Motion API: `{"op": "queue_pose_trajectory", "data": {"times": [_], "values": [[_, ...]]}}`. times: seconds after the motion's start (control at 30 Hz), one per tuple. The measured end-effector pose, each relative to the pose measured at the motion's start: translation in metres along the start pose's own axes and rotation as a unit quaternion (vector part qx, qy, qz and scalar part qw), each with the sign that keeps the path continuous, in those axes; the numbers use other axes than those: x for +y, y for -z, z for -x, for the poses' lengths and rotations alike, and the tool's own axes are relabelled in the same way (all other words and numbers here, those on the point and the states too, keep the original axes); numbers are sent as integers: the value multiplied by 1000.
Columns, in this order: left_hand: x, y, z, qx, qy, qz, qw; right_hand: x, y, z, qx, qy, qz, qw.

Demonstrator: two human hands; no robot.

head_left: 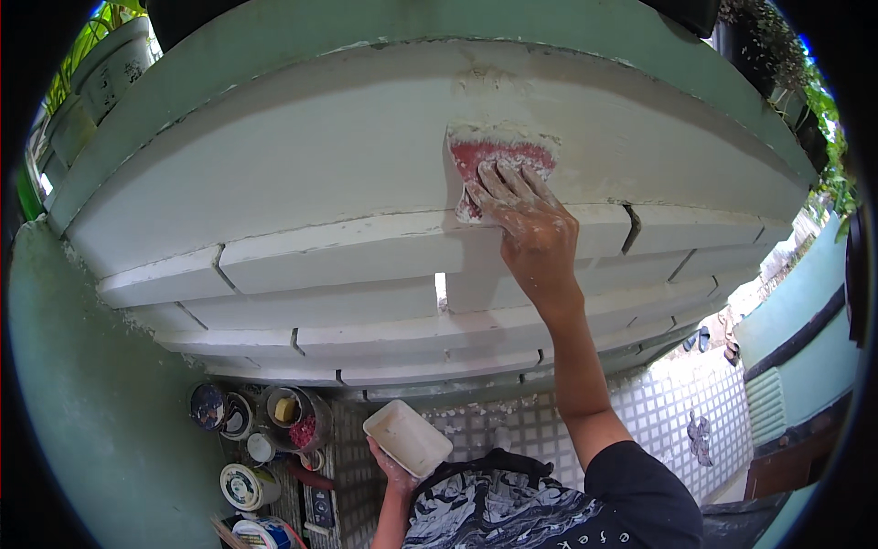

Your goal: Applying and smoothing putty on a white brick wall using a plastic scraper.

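My right hand (529, 215), its fingers dusted with white, presses a red putty spreader (468, 156) flat on the white wall (320, 146). White paste is smeared along the spreader's upper edge and lower corner. A stained, rough patch (485, 80) shows on the wall above the spreader. Low in the view, my left hand (391, 468) grips a small off-white rectangular tub (408, 437) by its side, the fingers partly hidden beneath it. Inside, the tub has some pale residue.
Paint buckets (249, 487) and cans stand on a wooden bench (311, 457) at lower left, beside a green wall (101, 384). Ledges with dark slots cross the white wall. A tiled floor (658, 412) lies below, with a crumpled cloth (700, 437) and sandals (702, 339) on it.
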State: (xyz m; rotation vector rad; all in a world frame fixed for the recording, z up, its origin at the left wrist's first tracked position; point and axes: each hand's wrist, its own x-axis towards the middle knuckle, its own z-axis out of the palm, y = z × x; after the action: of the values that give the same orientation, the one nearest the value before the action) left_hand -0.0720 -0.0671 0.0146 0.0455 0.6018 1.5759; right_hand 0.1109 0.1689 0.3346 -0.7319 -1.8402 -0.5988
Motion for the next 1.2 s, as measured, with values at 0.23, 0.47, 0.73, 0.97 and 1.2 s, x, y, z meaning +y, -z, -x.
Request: {"op": "queue_pose_trajectory", "data": {"times": [0.23, 0.47, 0.73, 0.97, 1.2], "values": [[8, 3, -3, -9, -6, 0, 1000, 1, 41, 17, 57, -89, -14, 994], [17, -2, 6, -18, 14, 5, 1000, 11, 1, -30, 220, -222, 153, 937], [12, -23, 10, -25, 8, -65, 998, -79, -55, -54, 135, -66, 7, 989], [19, -3, -1, -33, 19, -31, 999, -40, -16, -29, 264, -145, 9, 954], [26, -1, 4, -16, 17, -36, 999, -39, -38, -34, 211, -116, 50, 969]]}}
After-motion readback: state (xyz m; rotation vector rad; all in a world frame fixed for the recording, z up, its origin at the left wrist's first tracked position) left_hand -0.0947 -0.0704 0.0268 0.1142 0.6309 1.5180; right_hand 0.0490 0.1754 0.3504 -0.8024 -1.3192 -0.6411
